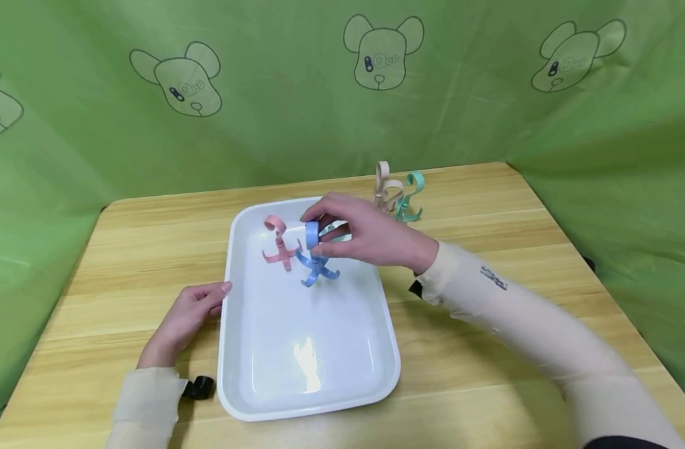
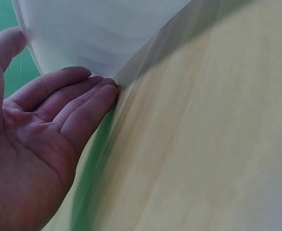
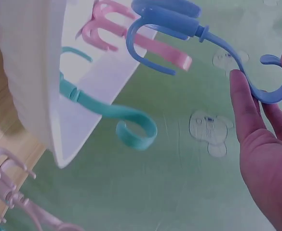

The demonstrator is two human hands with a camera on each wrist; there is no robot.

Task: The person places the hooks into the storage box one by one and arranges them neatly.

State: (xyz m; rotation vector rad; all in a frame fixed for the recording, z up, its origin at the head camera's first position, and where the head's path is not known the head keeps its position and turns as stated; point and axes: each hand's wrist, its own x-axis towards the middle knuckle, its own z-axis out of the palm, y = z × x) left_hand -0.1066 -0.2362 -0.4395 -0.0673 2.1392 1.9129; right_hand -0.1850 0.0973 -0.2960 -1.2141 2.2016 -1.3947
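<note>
My right hand (image 1: 364,231) pinches a blue four-pronged hanging hook (image 1: 316,265) by its curled top, over the far half of the white tray (image 1: 286,355). In the right wrist view, thumb and fingers meet at the curl of that blue hook (image 3: 172,19). To its left, a pink hook (image 1: 281,251) stands on its prongs in the tray. Partly hidden behind the right hand is a teal hook (image 3: 100,107), also inside the tray. My left hand (image 1: 191,315) rests at the tray's left side, thumb at the rim, extended fingers along the outer wall (image 2: 92,43).
Just beyond the tray's far right corner, a beige hook (image 1: 383,187) and another teal hook (image 1: 412,198) stand on the wooden table (image 1: 477,212). A green curtain (image 1: 297,125) with bear outlines hangs behind the table and at both sides.
</note>
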